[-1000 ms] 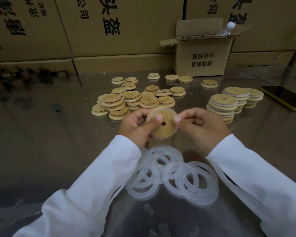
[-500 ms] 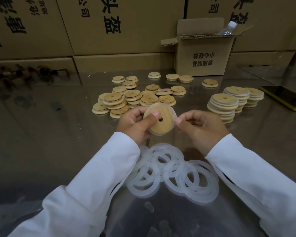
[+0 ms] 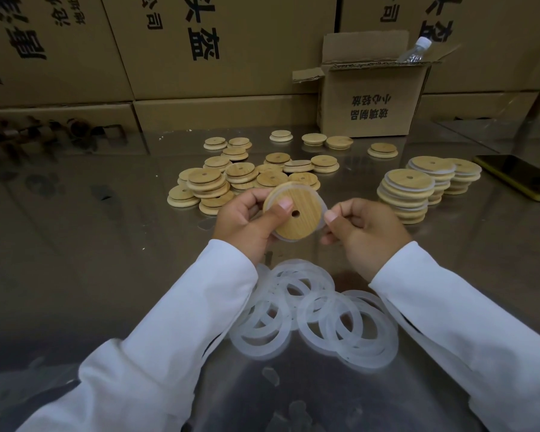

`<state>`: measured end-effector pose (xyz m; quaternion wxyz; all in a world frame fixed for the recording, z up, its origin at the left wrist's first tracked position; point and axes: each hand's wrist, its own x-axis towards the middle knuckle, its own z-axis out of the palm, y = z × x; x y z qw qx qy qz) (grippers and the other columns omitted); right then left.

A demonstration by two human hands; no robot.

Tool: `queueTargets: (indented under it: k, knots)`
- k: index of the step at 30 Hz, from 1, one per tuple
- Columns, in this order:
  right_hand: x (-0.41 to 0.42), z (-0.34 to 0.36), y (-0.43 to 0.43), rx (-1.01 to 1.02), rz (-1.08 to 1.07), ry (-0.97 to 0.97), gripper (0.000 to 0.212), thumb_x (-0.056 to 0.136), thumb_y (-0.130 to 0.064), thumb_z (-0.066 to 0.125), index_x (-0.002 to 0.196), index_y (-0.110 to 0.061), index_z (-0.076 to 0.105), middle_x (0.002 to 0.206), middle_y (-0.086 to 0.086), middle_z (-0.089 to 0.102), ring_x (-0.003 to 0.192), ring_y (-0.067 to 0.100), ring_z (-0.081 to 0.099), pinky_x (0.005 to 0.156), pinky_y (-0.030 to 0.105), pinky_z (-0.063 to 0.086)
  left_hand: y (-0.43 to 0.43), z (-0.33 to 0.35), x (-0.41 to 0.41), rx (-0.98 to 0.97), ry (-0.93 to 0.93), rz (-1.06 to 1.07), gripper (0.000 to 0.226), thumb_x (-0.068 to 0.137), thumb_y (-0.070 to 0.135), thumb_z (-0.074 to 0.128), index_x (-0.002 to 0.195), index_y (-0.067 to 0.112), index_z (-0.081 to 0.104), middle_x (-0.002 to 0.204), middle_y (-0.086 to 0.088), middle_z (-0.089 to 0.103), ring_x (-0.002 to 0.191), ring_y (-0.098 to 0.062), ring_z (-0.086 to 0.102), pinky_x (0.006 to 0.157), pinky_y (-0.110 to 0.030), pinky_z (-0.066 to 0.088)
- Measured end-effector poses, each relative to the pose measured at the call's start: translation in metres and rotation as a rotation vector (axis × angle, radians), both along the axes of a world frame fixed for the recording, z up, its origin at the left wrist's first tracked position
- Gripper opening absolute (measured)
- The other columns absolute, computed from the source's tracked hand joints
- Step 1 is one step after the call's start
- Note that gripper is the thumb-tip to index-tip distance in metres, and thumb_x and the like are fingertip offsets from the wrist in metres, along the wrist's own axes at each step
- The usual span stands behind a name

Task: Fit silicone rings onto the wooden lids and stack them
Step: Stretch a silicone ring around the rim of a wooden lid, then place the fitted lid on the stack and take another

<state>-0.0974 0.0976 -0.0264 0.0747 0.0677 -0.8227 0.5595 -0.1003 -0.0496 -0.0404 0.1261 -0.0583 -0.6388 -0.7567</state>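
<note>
Round bamboo lid with centre hole (image 3: 293, 213), held above the table, gripped by left hand (image 3: 240, 219). Right hand (image 3: 365, 232) pinches the translucent white silicone ring (image 3: 322, 203) on its rim, probably not fully seated. Ringed-lid stacks (image 3: 409, 188) done at right; many bare lids (image 3: 231, 179) and loose rings (image 3: 318, 310) left.

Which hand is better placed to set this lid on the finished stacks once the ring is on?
Probably the right hand: it lies between the lid and the ringed stacks, and pinches the ring at the lid's edge. The left hand grips the lid but would have to cross over.
</note>
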Motion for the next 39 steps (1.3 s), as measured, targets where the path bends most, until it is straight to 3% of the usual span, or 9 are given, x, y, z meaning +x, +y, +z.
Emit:
queueTargets:
  k: [5,10,16,21,25,28,32,35,39]
  knots:
    - [0.002,-0.001,-0.002,-0.067,0.004,0.028,0.018,0.09,-0.011,0.053,0.074,-0.018,0.056,0.072,0.001,0.065,0.063,0.012,0.064,0.075,0.032,0.051,-0.001,0.0,0.001,-0.006,0.016,0.0,0.005,0.079,0.013,0.063,0.083,0.015,0.064,0.085,-0.005,0.069,0.08,-0.019,0.065,0.068,-0.034,0.055]
    - [0.002,-0.002,-0.001,-0.065,0.006,0.021,0.021,0.089,-0.006,0.052,0.072,-0.019,0.055,0.062,-0.003,0.063,0.049,0.003,0.06,0.063,0.024,0.05,-0.002,-0.001,0.0,0.016,-0.01,-0.006,0.01,0.074,0.018,0.065,0.083,0.015,0.065,0.082,-0.004,0.069,0.078,-0.018,0.065,0.067,-0.032,0.054]
    - [0.003,-0.001,0.0,-0.038,0.031,0.009,0.019,0.088,-0.007,0.054,0.073,-0.019,0.056,0.061,-0.003,0.064,0.05,0.004,0.061,0.067,0.027,0.053,-0.002,0.001,0.0,0.101,-0.098,-0.068,0.01,0.078,0.009,0.06,0.087,0.008,0.064,0.079,-0.005,0.069,0.071,-0.015,0.067,0.059,-0.025,0.056]
    - [0.002,0.0,0.004,-0.058,0.092,-0.024,0.018,0.087,-0.008,0.056,0.072,-0.018,0.059,0.054,-0.005,0.065,0.05,0.005,0.061,0.07,0.029,0.053,-0.003,0.004,0.0,0.212,-0.225,-0.123,0.011,0.082,0.005,0.057,0.091,0.003,0.063,0.082,-0.01,0.068,0.077,-0.02,0.066,0.066,-0.03,0.058]
    - [-0.001,-0.002,0.007,-0.106,0.04,-0.045,0.004,0.086,-0.024,0.059,0.085,-0.021,0.06,0.058,-0.006,0.067,0.051,0.005,0.062,0.076,0.034,0.052,-0.004,0.005,0.0,0.231,-0.251,-0.128,0.015,0.082,0.006,0.057,0.096,0.002,0.062,0.088,-0.013,0.067,0.081,-0.022,0.065,0.067,-0.031,0.058]
    - [-0.003,-0.003,0.008,-0.089,0.064,-0.055,0.018,0.085,-0.031,0.06,0.101,-0.022,0.06,0.068,-0.005,0.069,0.057,0.002,0.064,0.075,0.027,0.05,-0.002,0.004,0.002,0.181,-0.24,-0.139,0.014,0.082,0.006,0.057,0.094,0.003,0.063,0.085,-0.012,0.067,0.076,-0.02,0.066,0.066,-0.03,0.058]
    - [-0.003,-0.002,0.009,-0.041,0.129,0.014,0.006,0.084,-0.019,0.062,0.084,-0.026,0.062,0.064,-0.006,0.068,0.058,-0.002,0.062,0.061,0.014,0.047,0.0,0.003,0.005,0.132,-0.23,-0.188,0.036,0.069,0.015,0.064,0.102,0.002,0.062,0.085,-0.01,0.071,0.077,-0.019,0.07,0.067,-0.029,0.059]
    - [-0.016,-0.003,0.019,-0.116,-0.021,0.025,0.01,0.086,-0.018,0.061,0.078,-0.024,0.061,0.063,-0.009,0.064,0.054,-0.002,0.061,0.055,0.01,0.048,-0.002,0.003,0.006,0.086,-0.226,-0.168,0.044,0.064,0.025,0.066,0.106,0.014,0.063,0.101,-0.004,0.071,0.093,-0.016,0.068,0.074,-0.029,0.057]
    - [-0.04,-0.01,0.041,-0.203,-0.299,-0.061,0.017,0.086,-0.027,0.06,0.096,-0.014,0.063,0.075,0.002,0.066,0.076,0.02,0.064,0.08,0.036,0.053,-0.008,0.006,0.003,0.045,-0.217,-0.07,0.02,0.076,0.021,0.064,0.096,0.024,0.064,0.104,0.0,0.068,0.095,-0.012,0.066,0.078,-0.028,0.055]
